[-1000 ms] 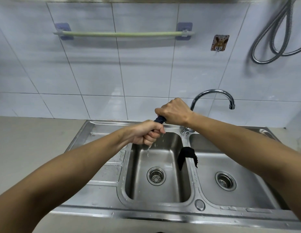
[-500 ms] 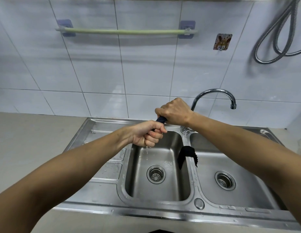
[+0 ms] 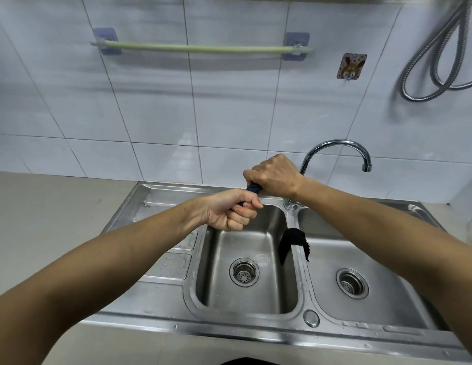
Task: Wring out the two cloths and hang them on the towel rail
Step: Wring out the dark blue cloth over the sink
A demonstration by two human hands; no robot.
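A dark blue cloth, twisted into a tight roll, is held above the left sink basin. My left hand grips its near end and my right hand grips its far end; only a short stretch shows between the fists. A black cloth lies draped over the divider between the two basins. The pale green towel rail is bare on the tiled wall, high above the sink.
The steel double sink has a drainboard on the left and a curved tap behind the divider, close to my right wrist. A sticker hook and a looped metal hose hang on the wall at right. Beige counter spreads left.
Both fists stay clamped on the twisted blue cloth in about the same spot. The trickle of water seen falling from it a second ago has stopped. The view has tilted slightly down.
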